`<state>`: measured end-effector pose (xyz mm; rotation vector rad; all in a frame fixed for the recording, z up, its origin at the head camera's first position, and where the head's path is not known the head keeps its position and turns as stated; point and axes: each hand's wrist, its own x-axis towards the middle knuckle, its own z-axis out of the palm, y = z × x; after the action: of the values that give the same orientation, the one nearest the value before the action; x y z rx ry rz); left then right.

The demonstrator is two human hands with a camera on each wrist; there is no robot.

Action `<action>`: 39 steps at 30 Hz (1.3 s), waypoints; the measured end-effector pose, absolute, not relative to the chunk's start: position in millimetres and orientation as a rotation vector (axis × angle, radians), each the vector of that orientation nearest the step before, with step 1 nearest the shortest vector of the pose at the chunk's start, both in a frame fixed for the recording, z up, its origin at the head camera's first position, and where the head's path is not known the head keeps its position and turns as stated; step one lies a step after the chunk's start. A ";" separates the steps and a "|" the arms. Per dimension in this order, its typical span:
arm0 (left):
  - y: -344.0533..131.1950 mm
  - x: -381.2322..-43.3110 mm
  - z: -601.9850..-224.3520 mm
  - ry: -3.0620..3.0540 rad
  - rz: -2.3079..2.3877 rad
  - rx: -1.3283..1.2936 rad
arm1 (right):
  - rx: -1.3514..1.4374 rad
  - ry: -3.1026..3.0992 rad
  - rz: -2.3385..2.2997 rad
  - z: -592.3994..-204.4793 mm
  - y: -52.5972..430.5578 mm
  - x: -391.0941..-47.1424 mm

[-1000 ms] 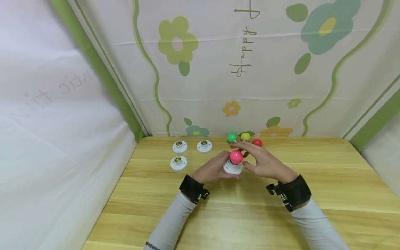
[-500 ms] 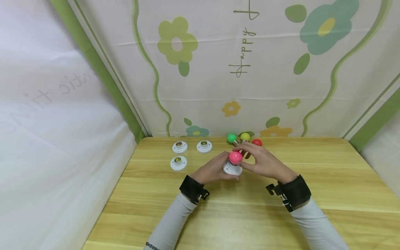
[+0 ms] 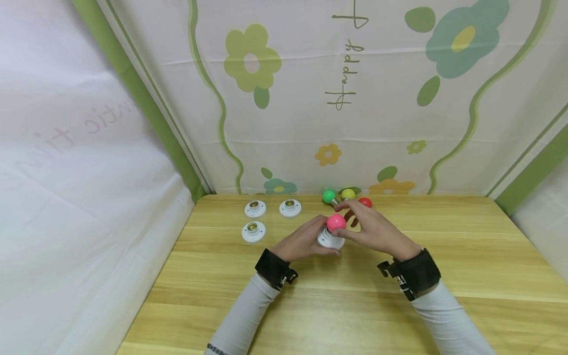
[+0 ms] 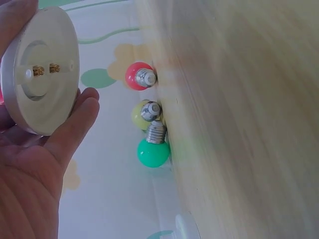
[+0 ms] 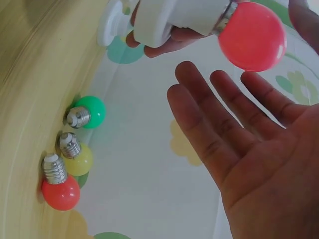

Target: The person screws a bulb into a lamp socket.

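Note:
My left hand grips a round white lamp holder by its base, tilted and raised off the table. In the left wrist view the underside of the lamp holder shows two brass screws. A pink bulb sits in the socket, with a little of its metal thread still showing in the right wrist view. My right hand is beside the bulb. Its fingers are extended and apart from the glass; the thumb overlaps the bulb's edge in the head view, and I cannot tell whether it touches.
Loose green, yellow and red bulbs lie at the table's back edge, against the printed curtain. Three white lamp holders stand at the back left, one of them a front lamp holder. The wooden table extends toward me.
My right thumb came in to the pink bulb and the fingers closed near it, then the fingers spread away again. The bulb tilted slightly right. My left hand kept its grip.

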<state>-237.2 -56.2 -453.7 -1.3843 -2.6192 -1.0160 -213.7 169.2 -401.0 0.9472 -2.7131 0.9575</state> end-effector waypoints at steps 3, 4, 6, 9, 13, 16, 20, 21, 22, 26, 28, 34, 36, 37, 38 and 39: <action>-56.3 -237.6 -453.6 -2.615 -1.014 -1.382 | 1.015 -2.662 1.001 -400.6 170.8 -213.5; -56.3 -237.5 -453.3 -2.613 -1.011 -1.382 | 1.053 -2.634 1.013 -400.3 171.4 -213.7; -56.4 -237.5 -452.9 -2.604 -1.008 -1.386 | 1.130 -2.579 1.029 -399.7 172.3 -214.3; -56.6 -237.8 -453.1 -2.587 -1.021 -1.398 | 1.227 -2.517 1.031 -398.6 172.5 -215.3; -56.8 -238.5 -453.6 -2.563 -1.039 -1.422 | 1.264 -2.490 1.003 -398.7 171.3 -214.7; -57.1 -238.6 -454.0 -2.559 -1.034 -1.429 | 1.262 -2.475 0.975 -399.0 170.6 -213.6; -57.3 -239.2 -454.5 -2.562 -1.025 -1.424 | 1.252 -2.473 0.965 -399.6 170.2 -213.1; -57.4 -239.4 -454.6 -2.560 -1.025 -1.425 | 1.249 -2.473 0.966 -399.8 170.1 -213.2; -57.4 -239.6 -454.6 -2.561 -1.024 -1.424 | 1.246 -2.475 0.968 -399.9 170.1 -213.3; -57.2 -239.2 -454.2 -2.561 -1.031 -1.424 | 1.237 -2.473 0.965 -399.9 169.7 -213.9; -57.2 -239.0 -453.9 -2.563 -1.038 -1.420 | 1.237 -2.468 0.958 -399.8 169.3 -214.3; -57.6 -237.6 -451.5 -2.578 -1.036 -1.407 | 1.227 -2.462 0.950 -399.5 168.3 -214.7; -57.6 -237.0 -450.6 -2.586 -1.026 -1.400 | 1.210 -2.472 0.949 -399.9 168.5 -215.0; -57.6 -236.8 -450.5 -2.590 -1.021 -1.396 | 1.200 -2.478 0.948 -400.3 168.6 -215.3; -57.7 -236.5 -450.3 -2.594 -1.015 -1.392 | 1.188 -2.486 0.946 -400.7 168.6 -215.5; -57.8 -236.4 -450.2 -2.597 -1.010 -1.388 | 1.180 -2.492 0.946 -401.1 168.7 -215.8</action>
<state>-236.4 -57.8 -450.2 -1.3881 -2.5974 -1.0103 -215.8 168.7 -401.1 1.1800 -2.4920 0.9461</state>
